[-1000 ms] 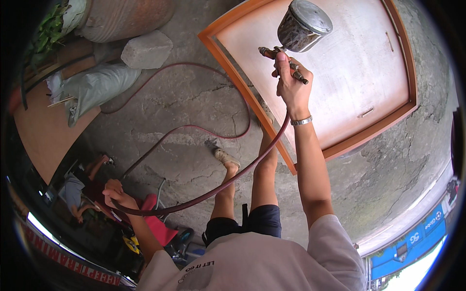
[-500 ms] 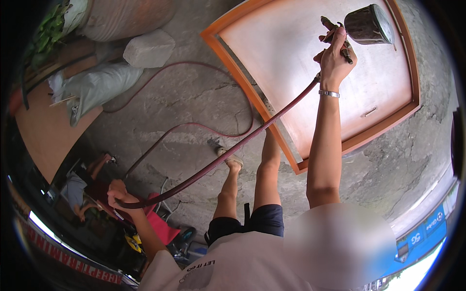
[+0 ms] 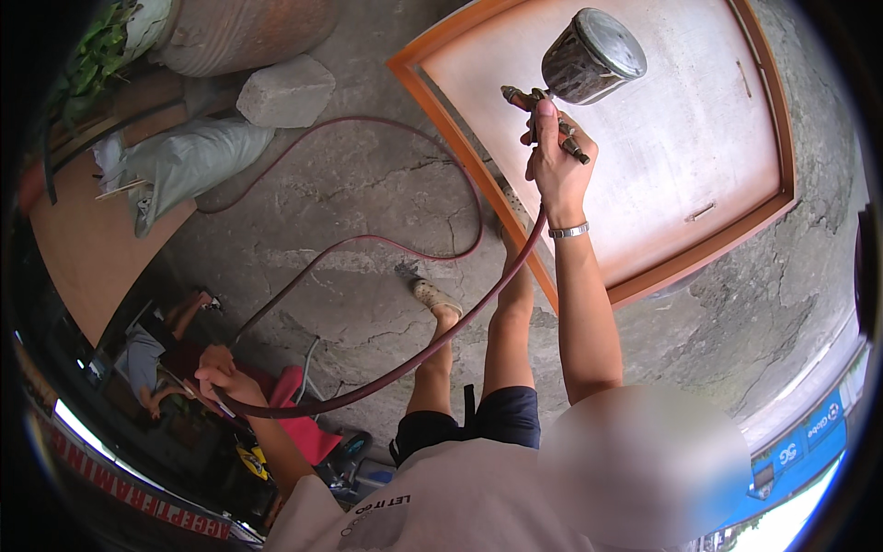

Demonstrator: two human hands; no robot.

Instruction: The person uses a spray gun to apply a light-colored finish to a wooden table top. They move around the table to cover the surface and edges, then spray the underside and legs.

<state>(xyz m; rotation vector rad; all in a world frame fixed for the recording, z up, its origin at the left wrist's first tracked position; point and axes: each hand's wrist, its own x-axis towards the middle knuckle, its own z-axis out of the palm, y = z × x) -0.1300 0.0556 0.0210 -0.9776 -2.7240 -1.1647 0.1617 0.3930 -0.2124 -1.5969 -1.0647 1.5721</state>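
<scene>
Your right hand (image 3: 563, 170) is closed around the spray gun (image 3: 521, 97), your left hand (image 3: 230, 379) around the hose (image 3: 368, 389); overtilting the cup (image 3: 572, 69) could spill onto the panel (image 3: 662, 166).

Lettering is located at three positions. Position one: the pale grey fabric T-shirt (image 3: 478, 501) bears a short line of dark capitals on the chest, beside a grey printed patch. Position two: the long red banner (image 3: 138, 495) at the lower left carries a row of large white capitals (curved by the lens). Position three: the blue rectangular panel (image 3: 802, 443) at the right shows white characters and a round white emblem.
</scene>
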